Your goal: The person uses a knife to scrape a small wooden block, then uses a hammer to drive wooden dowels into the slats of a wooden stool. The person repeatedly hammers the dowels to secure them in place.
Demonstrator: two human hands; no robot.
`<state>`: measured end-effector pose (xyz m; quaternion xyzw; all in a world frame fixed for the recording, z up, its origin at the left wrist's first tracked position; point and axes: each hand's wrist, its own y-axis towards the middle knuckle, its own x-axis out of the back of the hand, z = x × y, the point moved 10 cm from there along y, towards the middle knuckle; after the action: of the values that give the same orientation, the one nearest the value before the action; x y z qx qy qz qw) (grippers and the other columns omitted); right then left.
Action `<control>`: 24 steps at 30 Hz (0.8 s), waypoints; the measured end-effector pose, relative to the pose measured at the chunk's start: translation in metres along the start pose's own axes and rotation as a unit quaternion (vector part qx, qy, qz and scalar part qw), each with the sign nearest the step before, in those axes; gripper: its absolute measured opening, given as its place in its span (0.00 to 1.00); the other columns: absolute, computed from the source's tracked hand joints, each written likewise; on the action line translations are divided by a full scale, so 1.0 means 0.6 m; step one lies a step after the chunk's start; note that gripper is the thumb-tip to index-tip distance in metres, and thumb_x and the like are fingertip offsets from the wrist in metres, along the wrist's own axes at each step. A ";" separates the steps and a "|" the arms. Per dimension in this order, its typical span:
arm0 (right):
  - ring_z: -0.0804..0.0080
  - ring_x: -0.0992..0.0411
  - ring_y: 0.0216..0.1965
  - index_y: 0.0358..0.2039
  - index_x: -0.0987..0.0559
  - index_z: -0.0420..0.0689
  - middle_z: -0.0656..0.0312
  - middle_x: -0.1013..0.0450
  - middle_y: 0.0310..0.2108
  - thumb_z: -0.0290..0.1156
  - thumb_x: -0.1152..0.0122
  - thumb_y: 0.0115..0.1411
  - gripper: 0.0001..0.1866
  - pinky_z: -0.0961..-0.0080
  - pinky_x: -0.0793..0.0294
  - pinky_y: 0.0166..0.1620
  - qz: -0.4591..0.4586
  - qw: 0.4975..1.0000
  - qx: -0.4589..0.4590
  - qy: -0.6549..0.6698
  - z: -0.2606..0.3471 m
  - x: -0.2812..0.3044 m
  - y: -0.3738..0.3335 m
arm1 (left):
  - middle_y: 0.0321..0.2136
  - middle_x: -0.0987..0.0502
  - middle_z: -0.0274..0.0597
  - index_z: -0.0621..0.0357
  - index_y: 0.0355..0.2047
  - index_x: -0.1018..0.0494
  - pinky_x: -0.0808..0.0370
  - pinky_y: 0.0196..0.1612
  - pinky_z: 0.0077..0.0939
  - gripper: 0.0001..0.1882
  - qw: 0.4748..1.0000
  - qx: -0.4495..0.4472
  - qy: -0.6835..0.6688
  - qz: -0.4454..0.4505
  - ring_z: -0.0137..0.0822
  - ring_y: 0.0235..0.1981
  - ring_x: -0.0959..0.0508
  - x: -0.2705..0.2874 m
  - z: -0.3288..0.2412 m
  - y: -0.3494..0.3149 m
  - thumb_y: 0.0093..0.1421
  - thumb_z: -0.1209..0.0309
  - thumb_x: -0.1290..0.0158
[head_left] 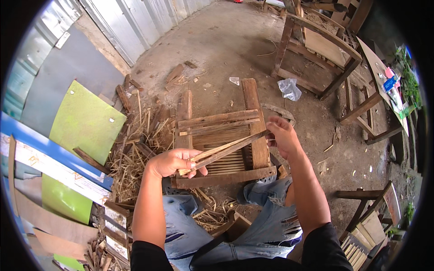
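Dark wooden strip [230,150]: long, slender, at the centre of the frame, slanting from lower left to upper right above the slatwork. Pale split-wood strip [221,147]: alongside the dark one, possibly more than one piece; hard to count beneath the fingers.

Left hand [178,161]: left of centre, closed around the lower ends of both strips, thumb uppermost. Right hand [281,134]: right of centre, pinching the upper end of the dark strip between thumb and fingers.

Slatted wooden frame [260,151]: below the strips, with two thick side posts, worn crossrails and narrow parallel slats. Blue jeans [271,212]: ripped, at lower centre, with knees to either side.

Wood shavings and splinters [131,165]: heaped left of the frame. Yellow-green panel [86,126]: at left, leaning. Corrugated metal sheeting [135,27]: upper left. Clear plastic bag [289,89]: crumpled, on the concrete floor [203,54], above and right of centre. Wooden chair frame [282,47]: upper right. Slatted wooden chair [355,253]: lower right corner, partly cropped by the fisheye rim.
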<state>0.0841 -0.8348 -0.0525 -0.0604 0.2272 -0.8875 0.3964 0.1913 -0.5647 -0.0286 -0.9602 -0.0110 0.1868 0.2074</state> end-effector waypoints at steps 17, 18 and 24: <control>0.78 0.27 0.27 0.47 0.24 0.32 0.59 0.24 0.32 0.27 0.46 0.64 0.15 0.80 0.28 0.27 -0.021 0.981 0.036 -0.191 -0.040 -0.025 0.081 | 0.37 0.28 0.37 0.62 0.51 0.33 0.22 0.36 0.23 0.15 0.881 -0.020 -0.100 -0.462 0.28 0.33 0.23 0.216 0.092 -0.017 0.68 0.69 0.49; 0.79 0.27 0.27 0.48 0.25 0.32 0.60 0.25 0.32 0.27 0.46 0.64 0.15 0.80 0.29 0.27 -0.021 0.978 0.041 -0.204 -0.039 -0.029 0.079 | 0.37 0.28 0.36 0.61 0.50 0.33 0.22 0.36 0.24 0.15 0.876 -0.018 -0.097 -0.473 0.28 0.33 0.23 0.219 0.095 -0.018 0.68 0.68 0.48; 0.76 0.26 0.27 0.52 0.30 0.33 0.56 0.28 0.39 0.26 0.48 0.63 0.18 0.79 0.27 0.27 -0.101 0.951 0.112 -0.270 -0.014 -0.034 0.064 | 0.39 0.28 0.46 0.67 0.58 0.47 0.19 0.37 0.26 0.28 0.848 0.001 -0.075 -0.525 0.31 0.34 0.22 0.226 0.104 -0.026 0.66 0.70 0.45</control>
<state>0.1214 -0.8391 -0.0754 -0.2757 0.0039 -0.8931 0.3554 0.2956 -0.5123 -0.1229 -0.7941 -0.5286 0.1213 0.2745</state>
